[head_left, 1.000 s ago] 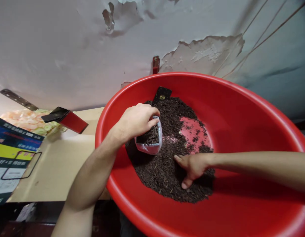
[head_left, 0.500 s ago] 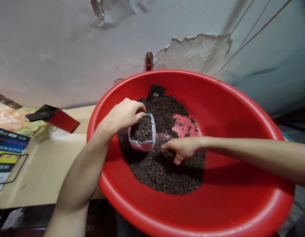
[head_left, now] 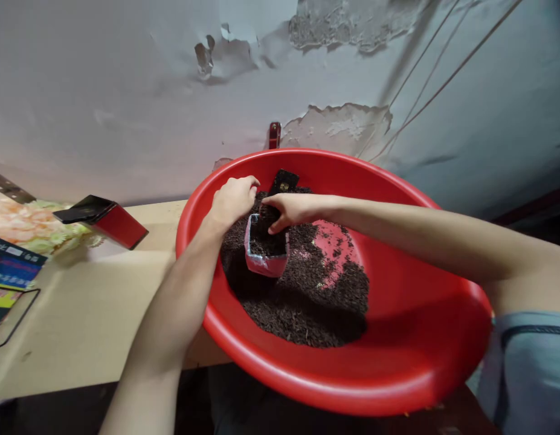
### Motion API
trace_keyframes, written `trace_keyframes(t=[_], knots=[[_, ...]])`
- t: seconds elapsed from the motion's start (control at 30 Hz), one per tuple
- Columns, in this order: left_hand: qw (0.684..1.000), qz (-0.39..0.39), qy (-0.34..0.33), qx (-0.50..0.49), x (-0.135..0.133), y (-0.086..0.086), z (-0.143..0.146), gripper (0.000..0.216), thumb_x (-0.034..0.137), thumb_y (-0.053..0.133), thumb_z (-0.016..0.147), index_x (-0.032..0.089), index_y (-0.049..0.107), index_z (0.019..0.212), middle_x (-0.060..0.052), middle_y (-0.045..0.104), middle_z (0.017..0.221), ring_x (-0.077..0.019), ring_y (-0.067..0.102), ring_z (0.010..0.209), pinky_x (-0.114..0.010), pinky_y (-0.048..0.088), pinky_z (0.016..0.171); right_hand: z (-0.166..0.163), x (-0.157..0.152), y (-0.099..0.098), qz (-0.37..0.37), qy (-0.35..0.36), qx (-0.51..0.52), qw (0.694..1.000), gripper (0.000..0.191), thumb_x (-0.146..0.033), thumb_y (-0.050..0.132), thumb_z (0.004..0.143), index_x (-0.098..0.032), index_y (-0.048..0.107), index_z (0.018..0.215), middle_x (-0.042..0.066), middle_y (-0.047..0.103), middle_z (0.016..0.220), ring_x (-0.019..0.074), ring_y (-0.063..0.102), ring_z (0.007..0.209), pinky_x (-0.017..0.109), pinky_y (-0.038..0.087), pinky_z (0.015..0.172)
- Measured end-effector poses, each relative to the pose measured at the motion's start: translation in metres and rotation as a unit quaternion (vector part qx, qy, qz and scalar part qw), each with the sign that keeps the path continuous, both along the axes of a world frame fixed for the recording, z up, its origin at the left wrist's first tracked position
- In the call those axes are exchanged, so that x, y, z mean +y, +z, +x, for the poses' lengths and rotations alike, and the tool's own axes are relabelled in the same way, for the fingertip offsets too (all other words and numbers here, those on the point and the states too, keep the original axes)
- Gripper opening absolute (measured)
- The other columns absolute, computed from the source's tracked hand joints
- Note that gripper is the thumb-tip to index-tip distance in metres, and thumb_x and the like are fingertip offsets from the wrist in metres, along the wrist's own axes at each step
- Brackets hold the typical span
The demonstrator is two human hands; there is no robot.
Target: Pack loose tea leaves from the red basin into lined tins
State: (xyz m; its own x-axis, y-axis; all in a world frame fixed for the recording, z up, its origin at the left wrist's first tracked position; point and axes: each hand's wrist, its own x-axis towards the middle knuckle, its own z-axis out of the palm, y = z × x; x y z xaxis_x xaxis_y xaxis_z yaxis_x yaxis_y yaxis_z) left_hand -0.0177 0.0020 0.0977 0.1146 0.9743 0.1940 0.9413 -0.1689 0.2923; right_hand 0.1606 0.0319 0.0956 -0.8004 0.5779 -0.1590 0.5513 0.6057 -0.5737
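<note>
Holding dark shreds (head_left: 265, 246), squarish pouch (head_left: 271, 266), pinkish, silvery-rimmed

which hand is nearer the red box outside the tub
Left: the left hand is right of the red box, past the tub rim; the right hand is farther right, at the open bag.

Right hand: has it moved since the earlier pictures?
Yes; against the red tub, the right hand has moved left and farther away, over the open bag.

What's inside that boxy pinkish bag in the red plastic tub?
Loose dark brown shreds show at the front. The right hand partly covers the back; the bag's walls hide the bottom.
</note>
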Motion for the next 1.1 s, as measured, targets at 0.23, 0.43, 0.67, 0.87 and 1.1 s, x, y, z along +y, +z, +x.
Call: trace_keyframes(t=[0.23,0.43,0.67,0.87,1.1], knots=[[0.999,0.025,0.018,-0.036,-0.008,0.011,0.000,0.034,0.022,0.049,0.098,0.022,0.074,0.123,-0.007,0.079,0.098,-0.0213,0.072,0.099,-0.038,0.055,0.095,0.000,-0.022,-0.009,0.177,0.069,-0.036,0.981,0.048,-0.020,0.071,0.089,-0.006,0.065,0.134,0.021,0.065,0.134,0.0311,0.064,0.121,0.042,0.050,0.106],[0.999,0.028,-0.026,0.001,-0.019,0.017,0.013,0.036,0.025,0.047,0.101,0.023,0.074,0.125,-0.010,0.077,0.117,-0.0269,0.072,0.110,-0.044,0.055,0.097,0.049,-0.078,-0.046,0.226,0.186,-0.023,0.956,0.080,-0.054,0.063,0.096,-0.007,0.041,0.156,0.025,0.025,0.166,0.0381,0.015,0.158,0.058,0.026,0.125],[0.986,-0.089,-0.143,0.011,-0.036,0.012,0.037,0.043,0.040,0.045,0.105,0.019,0.068,0.135,-0.010,0.069,0.137,-0.0266,0.064,0.129,-0.040,0.047,0.112,0.110,-0.046,-0.058,0.377,0.180,0.030,0.908,0.039,-0.021,0.041,0.106,-0.021,0.061,0.139,0.015,0.064,0.139,0.0272,0.054,0.130,0.055,0.037,0.114],[0.971,-0.087,-0.112,0.191,-0.065,-0.036,0.080,0.086,0.069,0.035,0.101,0.009,0.031,0.162,-0.021,0.018,0.169,-0.0405,0.015,0.158,-0.068,0.021,0.123,0.139,-0.010,-0.086,0.417,0.052,0.003,0.907,0.042,0.001,0.040,0.093,-0.013,0.069,0.119,0.016,0.067,0.106,0.0258,0.056,0.097,0.041,0.045,0.085],[0.959,-0.081,-0.067,0.264,-0.039,-0.047,0.066,0.075,0.054,0.024,0.107,0.003,0.026,0.162,-0.020,0.015,0.170,-0.0338,0.010,0.159,-0.060,0.016,0.127,0.123,-0.033,-0.083,0.271,0.110,0.012,0.956,0.052,0.009,0.048,0.074,-0.016,0.072,0.113,0.010,0.065,0.099,0.0222,0.059,0.092,0.034,0.042,0.080]])
